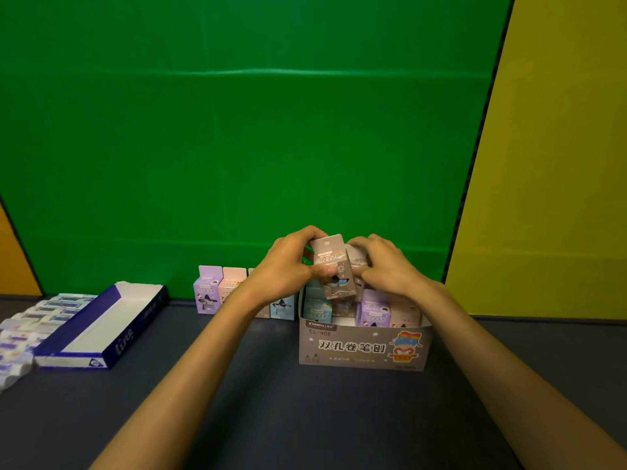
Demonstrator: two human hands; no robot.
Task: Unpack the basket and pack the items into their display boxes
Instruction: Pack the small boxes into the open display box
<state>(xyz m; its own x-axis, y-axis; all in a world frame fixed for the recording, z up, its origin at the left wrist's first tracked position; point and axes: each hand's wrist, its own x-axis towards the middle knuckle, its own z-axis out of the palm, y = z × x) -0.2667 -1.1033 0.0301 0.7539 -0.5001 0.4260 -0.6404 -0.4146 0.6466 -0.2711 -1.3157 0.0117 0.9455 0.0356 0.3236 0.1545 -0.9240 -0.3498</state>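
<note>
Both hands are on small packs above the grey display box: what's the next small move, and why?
Probably lower the grey pack that the left hand and right hand hold into the grey display box just below, beside the upright packs already inside.

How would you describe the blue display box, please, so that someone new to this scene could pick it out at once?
Start at the dark table before the green backdrop and look to its left side. There lies the blue display box, a long, shallow open tray beside a heap of small white packets. Unlike the grey display box on the right, it holds nothing.
</note>
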